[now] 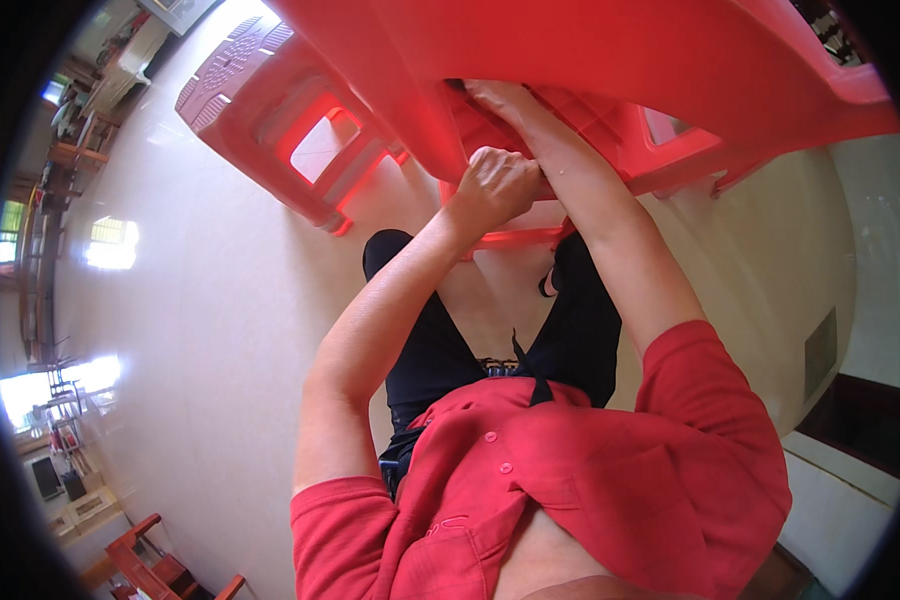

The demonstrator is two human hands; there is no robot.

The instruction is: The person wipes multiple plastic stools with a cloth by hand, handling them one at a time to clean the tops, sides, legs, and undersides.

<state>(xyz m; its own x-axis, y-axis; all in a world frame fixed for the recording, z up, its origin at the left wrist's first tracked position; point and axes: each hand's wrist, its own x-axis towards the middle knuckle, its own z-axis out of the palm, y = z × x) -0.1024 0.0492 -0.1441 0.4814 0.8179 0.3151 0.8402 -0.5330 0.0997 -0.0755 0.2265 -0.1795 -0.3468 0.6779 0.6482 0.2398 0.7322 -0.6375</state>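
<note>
A large red plastic chair or stool fills the top of the view, close in front of me. My left hand is curled into a fist over its lower edge. My right forearm crosses above the left wrist, and my right hand reaches into an opening of the red plastic. Ribbed red surfaces show inside. The right fingers are mostly hidden behind the rim, beside a small dark patch that I cannot make out.
Left of it stands a red plastic stool with a patterned top. The pale glossy floor extends around my legs. Wooden furniture lines the far left. A dark panel and a floor patch lie at right.
</note>
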